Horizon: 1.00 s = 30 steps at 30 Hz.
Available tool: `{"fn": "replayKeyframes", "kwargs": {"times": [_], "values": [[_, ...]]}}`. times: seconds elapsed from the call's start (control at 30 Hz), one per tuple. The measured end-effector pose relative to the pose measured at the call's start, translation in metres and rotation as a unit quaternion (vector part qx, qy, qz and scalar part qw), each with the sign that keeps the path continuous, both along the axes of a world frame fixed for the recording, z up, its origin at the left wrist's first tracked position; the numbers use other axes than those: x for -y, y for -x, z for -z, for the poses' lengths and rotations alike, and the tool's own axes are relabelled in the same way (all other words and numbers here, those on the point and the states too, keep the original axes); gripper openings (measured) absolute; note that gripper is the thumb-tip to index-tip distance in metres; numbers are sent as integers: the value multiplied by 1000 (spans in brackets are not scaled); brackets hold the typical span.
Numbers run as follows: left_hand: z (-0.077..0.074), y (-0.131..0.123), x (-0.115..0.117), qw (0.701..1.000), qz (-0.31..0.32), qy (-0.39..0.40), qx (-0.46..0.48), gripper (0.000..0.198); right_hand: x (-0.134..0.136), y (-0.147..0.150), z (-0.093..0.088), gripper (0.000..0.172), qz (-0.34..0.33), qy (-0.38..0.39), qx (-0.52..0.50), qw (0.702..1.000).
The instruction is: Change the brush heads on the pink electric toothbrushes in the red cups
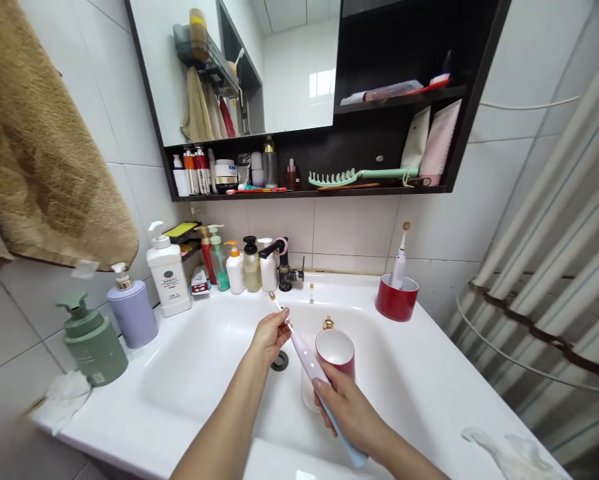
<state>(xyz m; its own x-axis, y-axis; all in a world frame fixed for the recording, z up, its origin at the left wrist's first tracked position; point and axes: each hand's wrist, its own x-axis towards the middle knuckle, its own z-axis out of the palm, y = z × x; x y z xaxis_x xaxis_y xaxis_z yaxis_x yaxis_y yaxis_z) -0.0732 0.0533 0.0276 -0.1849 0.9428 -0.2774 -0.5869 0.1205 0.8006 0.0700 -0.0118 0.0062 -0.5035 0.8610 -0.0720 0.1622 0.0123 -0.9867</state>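
Over the white sink (199, 373), my right hand (346, 403) is wrapped round the pale pink handle of an electric toothbrush (305, 355). A light blue length, in line with the handle, sticks out below that hand. With closed fingertips, my left hand (272, 335) pinches the thin white neck of the brush head (274, 301), whose bristles look brownish. The brush slants up and to the left. Behind my right hand, a red cup (346, 357) with a white inside stands in the basin, partly hidden. Beside it shows a whitish, see-through shape (309, 395).
A second red cup (396, 305) on the right ledge holds another electric toothbrush (399, 267). Several pump bottles line the back and left ledge, near the black faucet (283, 263). Above hangs a mirror cabinet (279, 195). A crumpled, clear plastic piece (509, 453) lies front right.
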Motion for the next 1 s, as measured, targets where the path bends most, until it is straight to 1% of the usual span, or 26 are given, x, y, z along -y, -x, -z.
{"fn": "replayKeyframes", "kwargs": {"times": [0.17, 0.3, 0.5, 0.67, 0.87, 1.0], "values": [[6, -6, 1, 999, 11, -18, 30, 20, -1, 2, 3, 21, 1, 3, 0, 1000], [8, -5, -1, 999, 24, -23, 36, 19, -2, 2, 3, 22, 13, 25, -19, 999], [10, -2, -2, 999, 38, -28, -2, 23, -2, 1, -1, 23, 11, 44, -28, 999], [13, -4, -3, 999, 29, -44, -7, 25, -1, 2, -3, 21, 11, 53, -17, 998], [13, -6, -2, 997, 36, -48, -48, 29, -1, 1, 0, 22, 16, 42, -9, 999], [12, -6, 0, 994, 44, -48, -85, 29, -2, 1, 1, 21, 33, 38, -3, 999]]}}
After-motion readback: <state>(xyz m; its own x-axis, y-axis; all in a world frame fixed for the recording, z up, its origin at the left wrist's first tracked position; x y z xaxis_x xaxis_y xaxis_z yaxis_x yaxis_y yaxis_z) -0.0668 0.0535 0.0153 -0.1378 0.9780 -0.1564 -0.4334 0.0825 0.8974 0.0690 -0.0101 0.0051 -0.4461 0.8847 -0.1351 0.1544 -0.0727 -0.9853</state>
